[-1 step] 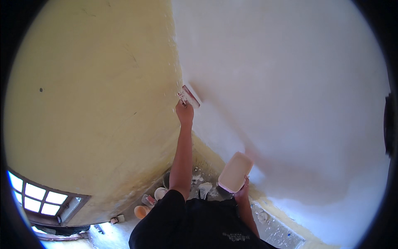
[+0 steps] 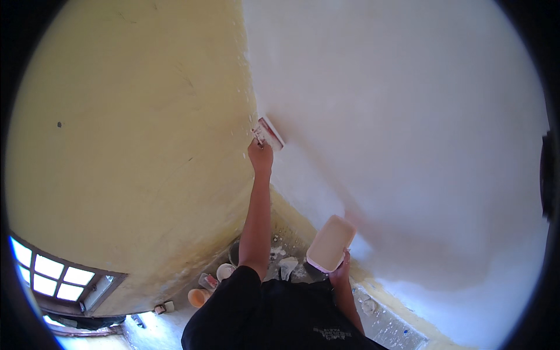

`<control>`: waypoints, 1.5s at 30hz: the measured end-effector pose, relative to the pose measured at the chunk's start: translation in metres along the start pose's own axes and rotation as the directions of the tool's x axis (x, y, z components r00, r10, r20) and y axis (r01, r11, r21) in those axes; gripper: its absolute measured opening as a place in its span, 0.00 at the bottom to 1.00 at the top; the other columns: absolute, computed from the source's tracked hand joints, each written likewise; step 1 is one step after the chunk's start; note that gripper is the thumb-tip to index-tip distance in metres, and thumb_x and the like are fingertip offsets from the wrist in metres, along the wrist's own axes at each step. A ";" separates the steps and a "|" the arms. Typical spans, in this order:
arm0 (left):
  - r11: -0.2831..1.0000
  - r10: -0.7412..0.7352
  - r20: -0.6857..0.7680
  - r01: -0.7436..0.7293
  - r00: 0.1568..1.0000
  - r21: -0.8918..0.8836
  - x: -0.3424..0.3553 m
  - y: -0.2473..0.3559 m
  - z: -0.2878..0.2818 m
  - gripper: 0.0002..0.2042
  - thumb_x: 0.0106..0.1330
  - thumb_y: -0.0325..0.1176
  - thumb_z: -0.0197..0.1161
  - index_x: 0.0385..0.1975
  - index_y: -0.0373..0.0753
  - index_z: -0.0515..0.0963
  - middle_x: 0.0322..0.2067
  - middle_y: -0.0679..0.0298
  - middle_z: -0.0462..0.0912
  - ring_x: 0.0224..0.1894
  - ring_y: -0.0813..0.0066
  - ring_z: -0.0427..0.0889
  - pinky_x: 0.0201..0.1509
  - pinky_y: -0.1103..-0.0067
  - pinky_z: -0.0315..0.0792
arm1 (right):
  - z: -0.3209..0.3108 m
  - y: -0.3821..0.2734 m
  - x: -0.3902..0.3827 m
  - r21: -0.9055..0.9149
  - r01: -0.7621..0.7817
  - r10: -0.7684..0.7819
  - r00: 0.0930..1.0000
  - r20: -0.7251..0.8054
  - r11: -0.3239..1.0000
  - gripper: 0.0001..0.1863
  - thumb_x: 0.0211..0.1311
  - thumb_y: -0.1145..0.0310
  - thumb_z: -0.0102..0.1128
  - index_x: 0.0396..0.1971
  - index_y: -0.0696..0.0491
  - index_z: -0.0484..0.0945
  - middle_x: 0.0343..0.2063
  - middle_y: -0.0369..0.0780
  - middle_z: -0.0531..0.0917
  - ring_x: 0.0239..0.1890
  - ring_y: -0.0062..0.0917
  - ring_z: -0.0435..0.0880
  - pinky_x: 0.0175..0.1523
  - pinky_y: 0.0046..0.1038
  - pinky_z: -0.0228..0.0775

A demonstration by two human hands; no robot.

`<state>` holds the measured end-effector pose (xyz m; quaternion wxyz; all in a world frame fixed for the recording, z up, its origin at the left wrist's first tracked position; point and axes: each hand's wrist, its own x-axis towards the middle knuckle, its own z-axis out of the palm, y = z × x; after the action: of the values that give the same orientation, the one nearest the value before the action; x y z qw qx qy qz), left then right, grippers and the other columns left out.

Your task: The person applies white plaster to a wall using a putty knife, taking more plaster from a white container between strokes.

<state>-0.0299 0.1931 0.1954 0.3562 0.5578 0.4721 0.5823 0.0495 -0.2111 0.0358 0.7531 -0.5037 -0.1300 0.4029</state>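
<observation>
My left hand (image 2: 261,156) is raised in front of me, closed round the handle of a broad putty knife (image 2: 270,134). White smears cover the knife, which has a reddish-brown band near its pale, straight edge. That edge lies at or very near the white wall (image 2: 396,116), just right of the corner with the yellow wall (image 2: 146,128). Lower down, my right hand (image 2: 340,270) grips the near end of a pale rectangular plastic tub (image 2: 331,244) with a pinkish side. Its fingers are partly hidden by the tub.
Below on the white-spattered floor are an orange container (image 2: 199,298), a white round container (image 2: 226,271) and a whitish crumpled thing (image 2: 287,267). A framed window (image 2: 58,277) is at the lower left. A yellow strip (image 2: 291,213) runs along the white wall's foot.
The putty knife and my left hand sit very slightly further right against the wall. My right hand and the tub are practically unmoved.
</observation>
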 end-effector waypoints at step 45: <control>0.976 0.098 -0.154 -0.065 0.983 0.207 -0.033 -0.015 -0.002 0.18 0.63 0.20 0.50 0.54 0.30 0.72 0.43 0.41 0.79 0.39 0.48 0.82 0.41 0.70 0.74 | -0.015 -0.046 -0.035 0.257 -0.363 0.373 0.928 0.010 0.896 0.24 0.69 0.53 0.42 0.56 0.54 0.66 0.50 0.42 0.76 0.53 0.33 0.76 0.58 0.37 0.69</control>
<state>-0.0299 0.1661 0.1710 0.2339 0.5603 0.5328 0.5895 0.0582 -0.2541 0.0759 0.7239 -0.4263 0.0353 0.5413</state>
